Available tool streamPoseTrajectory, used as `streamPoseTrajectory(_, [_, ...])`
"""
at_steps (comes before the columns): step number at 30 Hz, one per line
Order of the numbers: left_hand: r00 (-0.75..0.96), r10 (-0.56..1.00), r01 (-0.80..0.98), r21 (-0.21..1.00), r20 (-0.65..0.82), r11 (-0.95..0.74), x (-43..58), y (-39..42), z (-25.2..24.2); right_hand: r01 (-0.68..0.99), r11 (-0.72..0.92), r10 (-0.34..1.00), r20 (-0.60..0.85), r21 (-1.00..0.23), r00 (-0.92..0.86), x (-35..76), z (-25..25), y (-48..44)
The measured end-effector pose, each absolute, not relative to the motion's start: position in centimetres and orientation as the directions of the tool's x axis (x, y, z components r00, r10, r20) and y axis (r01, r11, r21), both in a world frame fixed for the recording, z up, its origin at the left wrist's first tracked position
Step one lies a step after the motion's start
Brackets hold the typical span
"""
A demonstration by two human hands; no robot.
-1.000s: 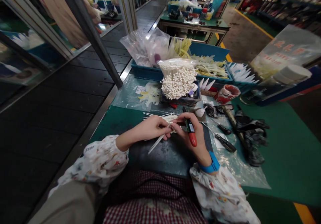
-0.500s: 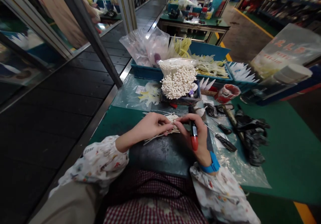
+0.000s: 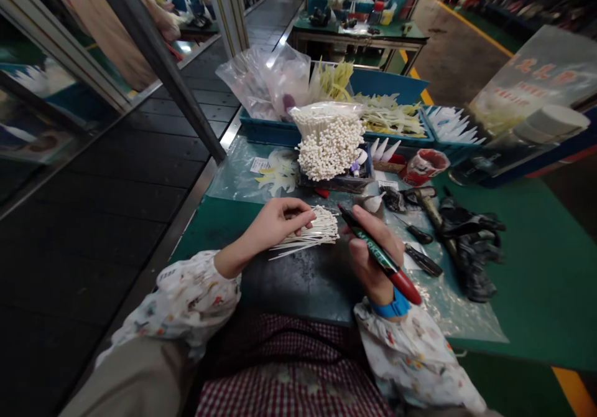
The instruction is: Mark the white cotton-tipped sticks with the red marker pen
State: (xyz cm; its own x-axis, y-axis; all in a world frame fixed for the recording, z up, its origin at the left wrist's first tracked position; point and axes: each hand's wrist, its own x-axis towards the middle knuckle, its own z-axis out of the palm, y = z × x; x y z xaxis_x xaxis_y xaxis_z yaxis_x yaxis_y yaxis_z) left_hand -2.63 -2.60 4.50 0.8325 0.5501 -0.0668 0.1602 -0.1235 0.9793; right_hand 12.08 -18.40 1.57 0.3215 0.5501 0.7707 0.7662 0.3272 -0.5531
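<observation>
Over a loose pile of thin white stems with knobbed tips (image 3: 321, 227), my left hand (image 3: 280, 223) has its thumb and fingers closed together. A small pale tip shows at its fingertips, too small to make out. My right hand (image 3: 373, 258) grips a black marker with a red end (image 3: 380, 255), its dark narrow tip pointing up and left toward the pile. The stems lie on a dark mat (image 3: 298, 289). Behind them, a thick bundle of similar white stems in clear wrap (image 3: 331, 146) leans on a small box, knobbed ends facing me.
Blue bins (image 3: 268, 132) at the back hold plastic bags, yellow-green leaf pieces (image 3: 389, 118) and white pointed pieces (image 3: 452, 124). To the right are a red cup (image 3: 423, 167), a screwdriver (image 3: 422, 260), crumpled black material (image 3: 471, 249) and a large capped jar (image 3: 522, 140). A metal post stands left.
My hands have come apart. The right hand has moved right and swung the marker from near upright to slanting across the fingers. The left hand has shifted slightly left, uncovering more stems.
</observation>
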Motion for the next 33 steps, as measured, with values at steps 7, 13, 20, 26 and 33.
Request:
streamPoseTrajectory(7, [0.851,0.520,0.158,0.981,-0.076,-0.116,-2.6,-2.8,4.4,0.856,0.295,0.531,0.818,-0.424,0.222,11.2,2.0,-17.8])
streamPoseTrajectory(13, [0.865,0.493,0.180,0.974,-0.089,-0.140,-2.6,-3.1,4.1,0.870,0.313,0.530,0.830,-0.380,0.172,11.3,1.4,-17.1])
streamPoseTrajectory(20, [0.857,0.506,0.186,0.973,-0.094,-0.136,-2.7,-3.0,4.4,0.881,0.247,0.553,0.805,-0.404,0.214,11.3,1.8,-17.5])
streamPoseTrajectory(26, [0.817,0.570,0.206,0.877,0.090,-0.434,-2.6,-2.2,3.3,0.843,0.173,0.504,0.781,-0.510,0.369,11.4,2.2,-18.4])
streamPoseTrajectory(33, [0.866,0.453,0.335,0.430,0.210,-0.839,-1.1,-2.3,0.0,0.821,0.126,0.507,0.747,-0.557,0.429,11.6,2.6,-18.6])
